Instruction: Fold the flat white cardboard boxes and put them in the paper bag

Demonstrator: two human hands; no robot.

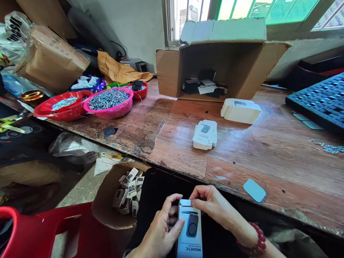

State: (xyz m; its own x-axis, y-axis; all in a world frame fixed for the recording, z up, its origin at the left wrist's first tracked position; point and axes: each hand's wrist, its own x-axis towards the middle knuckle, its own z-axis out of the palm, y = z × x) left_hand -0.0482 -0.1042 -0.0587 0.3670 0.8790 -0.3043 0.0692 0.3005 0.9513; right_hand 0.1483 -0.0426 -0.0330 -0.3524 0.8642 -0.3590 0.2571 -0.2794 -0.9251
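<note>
Printed box [190, 227], contents unclear

White box [190, 229], bottom centre: "MAGNETIC", with smaller "PHONE HOLDER" beside it. Stacked white cartons [205, 135], right of centre: "MAGNETIC"; finer print illegible. Plastic bag [16, 30], upper left: bold black characters, reading uncertain. Brown carton [51, 59], upper left: print too faint.

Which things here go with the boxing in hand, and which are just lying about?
Seemingly in the job:
white box, in left hand, right hand at its top
near stack and far stack of cartons
floor carton of similar boxes

Probably just lying about:
rubber band
brown paper
plastic bag
</note>
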